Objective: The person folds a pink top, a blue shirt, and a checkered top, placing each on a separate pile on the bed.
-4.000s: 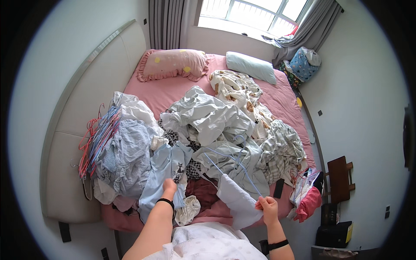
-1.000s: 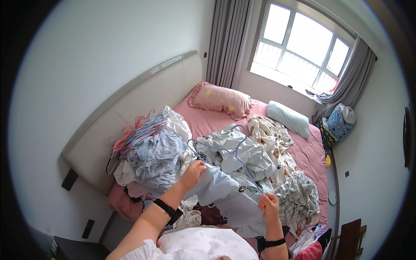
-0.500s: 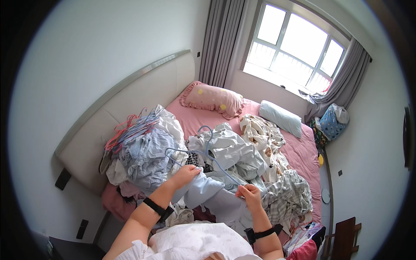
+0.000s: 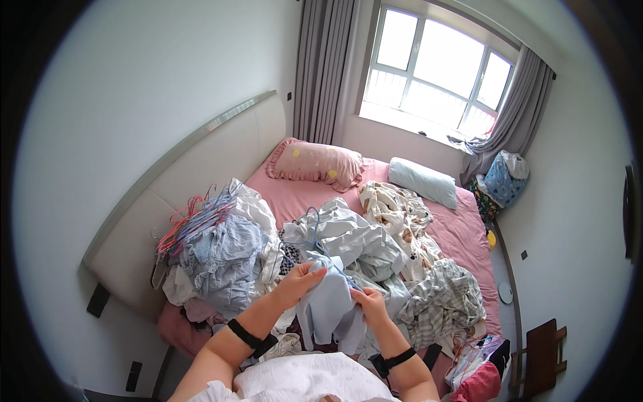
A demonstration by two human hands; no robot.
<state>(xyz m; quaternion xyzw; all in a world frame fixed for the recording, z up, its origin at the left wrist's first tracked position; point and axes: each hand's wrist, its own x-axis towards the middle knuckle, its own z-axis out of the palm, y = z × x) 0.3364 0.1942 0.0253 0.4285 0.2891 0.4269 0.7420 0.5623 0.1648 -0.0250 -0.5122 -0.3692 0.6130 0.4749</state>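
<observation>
A light blue garment (image 4: 326,301) hangs in front of me over the bed, on a blue clothes hanger (image 4: 315,234) with its hook upward. My left hand (image 4: 299,284) pinches the garment's upper left part near the hanger's neck. At the hanger's lower right end, my right hand (image 4: 370,305) is closed on the bar, with the cloth against its fingers. The garment covers part of the hanger. Just beyond lies a heap of pale grey-green clothes (image 4: 355,231).
On the left, red and blue hangers (image 4: 197,218) rest on a blue crumpled garment (image 4: 228,258). A checked garment (image 4: 445,295) and a patterned cream cloth (image 4: 402,228) lie to the right. Pillows (image 4: 315,164) sit farther back on the pink bed sheet. A brown wooden stool (image 4: 540,358) stands right.
My left hand has moved right and up with the cloth, bringing it over the hanger's left side. My right hand has come slightly inward, and the garment now hangs more upright.
</observation>
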